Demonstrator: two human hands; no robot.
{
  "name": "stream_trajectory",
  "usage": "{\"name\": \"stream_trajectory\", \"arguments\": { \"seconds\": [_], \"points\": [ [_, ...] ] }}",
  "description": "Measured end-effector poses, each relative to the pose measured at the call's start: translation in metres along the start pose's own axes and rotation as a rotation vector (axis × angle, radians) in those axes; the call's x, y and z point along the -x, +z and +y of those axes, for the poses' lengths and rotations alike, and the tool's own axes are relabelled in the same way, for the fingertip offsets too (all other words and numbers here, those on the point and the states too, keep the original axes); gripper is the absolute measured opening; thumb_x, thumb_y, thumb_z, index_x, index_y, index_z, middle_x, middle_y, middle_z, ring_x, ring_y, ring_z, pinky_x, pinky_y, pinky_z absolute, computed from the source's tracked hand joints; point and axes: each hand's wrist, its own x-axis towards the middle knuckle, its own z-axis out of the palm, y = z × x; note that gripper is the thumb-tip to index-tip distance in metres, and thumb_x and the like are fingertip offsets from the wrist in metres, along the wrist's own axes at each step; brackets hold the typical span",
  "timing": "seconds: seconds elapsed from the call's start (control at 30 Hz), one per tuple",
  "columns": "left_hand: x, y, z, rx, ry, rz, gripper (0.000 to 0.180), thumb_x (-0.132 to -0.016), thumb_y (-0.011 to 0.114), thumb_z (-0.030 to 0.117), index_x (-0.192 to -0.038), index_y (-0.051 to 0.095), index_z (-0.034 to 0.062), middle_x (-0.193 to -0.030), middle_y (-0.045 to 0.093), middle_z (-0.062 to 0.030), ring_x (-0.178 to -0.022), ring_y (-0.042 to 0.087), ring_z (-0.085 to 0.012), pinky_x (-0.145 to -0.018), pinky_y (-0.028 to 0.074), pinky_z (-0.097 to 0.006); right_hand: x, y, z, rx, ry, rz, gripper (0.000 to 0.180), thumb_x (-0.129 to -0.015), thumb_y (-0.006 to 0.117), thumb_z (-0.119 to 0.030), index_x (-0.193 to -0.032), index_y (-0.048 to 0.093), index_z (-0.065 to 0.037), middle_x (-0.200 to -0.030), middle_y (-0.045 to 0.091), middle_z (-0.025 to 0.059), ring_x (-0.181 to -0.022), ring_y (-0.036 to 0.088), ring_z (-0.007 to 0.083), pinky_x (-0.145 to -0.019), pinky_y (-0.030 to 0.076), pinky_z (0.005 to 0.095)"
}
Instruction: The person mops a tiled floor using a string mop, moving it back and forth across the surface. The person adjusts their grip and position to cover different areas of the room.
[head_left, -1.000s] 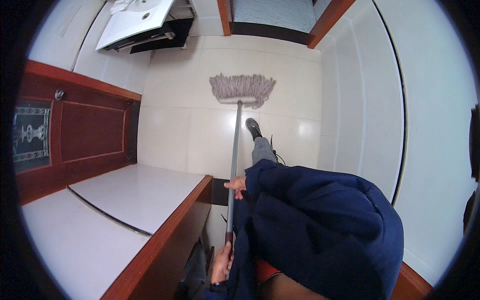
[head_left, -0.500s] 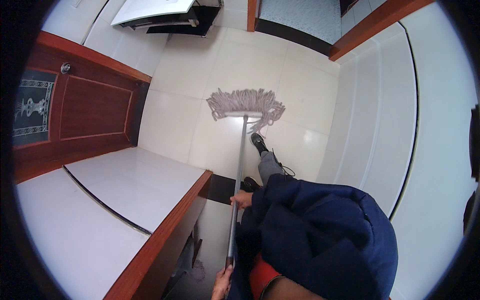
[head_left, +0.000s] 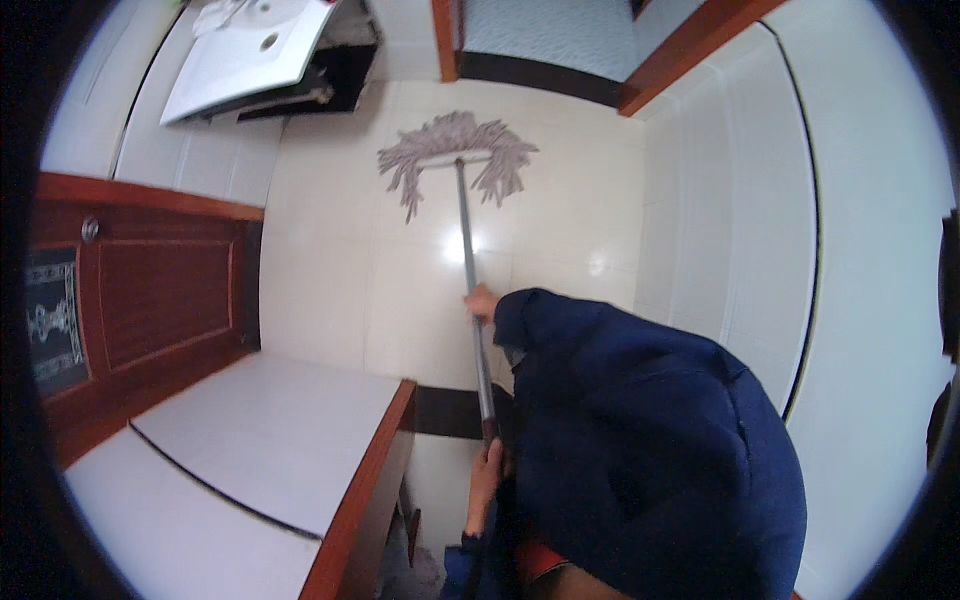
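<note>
A mop lies with its grey string head [head_left: 458, 135] spread on the pale tiled floor [head_left: 320, 270], its strands fanning out around a light bar. The metal mop handle [head_left: 467, 235] slopes from that bar back toward me. Partway along the pole, my right hand [head_left: 482, 303] is closed around it, the arm in a dark blue sleeve. Nearer to me, my left hand [head_left: 487, 470] grips the dark upper end of the handle. My sleeve and body hide part of the floor on the right.
A white washbasin [head_left: 245, 60] juts out at the far left. Below it stands a reddish-brown door [head_left: 165, 295]. A wood-framed doorway with a dark sill [head_left: 540, 78] opens at the far side. White tiled walls flank the floor; a wooden frame edge [head_left: 365, 480] rises near my left.
The mop head has moved farther away and slightly left across the floor. Both my hands have moved forward with the handle, keeping hold of it.
</note>
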Motion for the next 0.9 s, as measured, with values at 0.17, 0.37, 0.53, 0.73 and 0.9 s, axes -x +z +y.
{"name": "stream_trajectory", "arguments": {
  "seconds": [0.17,0.37,0.53,0.73,0.9],
  "points": [
    [0.071,-0.014,-0.034,-0.037,-0.115,0.015,0.044,-0.088,0.045,0.039,-0.105,0.053,-0.0002,-0.085,0.057,-0.0098,-0.076,0.054,-0.0204,-0.069,0.042,-0.030,0.032,0.052,-0.096,0.383,0.319,-0.040,0.027,-0.050,0.071,-0.026,-0.051,0.056,-0.004,-0.060,0.058,0.0134,-0.057,0.056,0.0318,-0.056,0.043,0.0459],
    [0.151,-0.047,-0.130,0.049,-0.184,-0.103,0.038,-0.087,0.047,0.038,-0.101,0.053,0.0030,-0.077,0.053,-0.0057,-0.068,0.050,-0.0162,-0.061,0.039,-0.028,0.080,0.084,-0.205,-0.026,-0.111,-0.200,0.036,-0.038,0.079,-0.030,-0.057,0.055,-0.010,-0.059,0.057,0.0143,-0.059,0.057,0.0344,-0.055,0.043,0.0519],
    [0.238,-0.085,-0.194,0.240,-0.173,-0.257,0.034,-0.086,0.049,0.037,-0.099,0.053,0.0056,-0.071,0.050,-0.0024,-0.061,0.047,-0.0128,-0.055,0.037,-0.026,0.117,0.091,-0.317,-1.257,0.878,-0.661,0.036,-0.073,0.063,-0.030,-0.088,0.054,0.001,-0.082,0.061,0.0142,-0.072,0.062,0.0278,-0.066,0.052,0.0404],
    [0.324,-0.131,-0.233,0.508,-0.094,-0.516,0.029,-0.084,0.052,0.035,-0.095,0.054,0.0088,-0.064,0.047,0.0017,-0.053,0.043,-0.0087,-0.048,0.035,-0.023,0.136,0.101,-0.405,-1.763,1.055,-0.754,0.019,-0.083,0.051,-0.019,-0.088,0.055,-0.001,-0.085,0.062,0.0133,-0.079,0.063,0.0246,-0.072,0.052,0.0396],
    [0.302,-0.097,-0.273,0.285,0.247,-0.065,0.029,-0.083,0.054,0.022,-0.104,0.051,0.0034,-0.057,0.042,0.0029,-0.041,0.037,-0.0064,-0.037,0.030,-0.023,0.136,0.067,-0.383,-1.919,0.832,-0.320,0.012,-0.082,0.053,-0.013,-0.086,0.052,-0.001,-0.078,0.059,0.0097,-0.076,0.061,0.0245,-0.068,0.052,0.0419]
  ]
}}
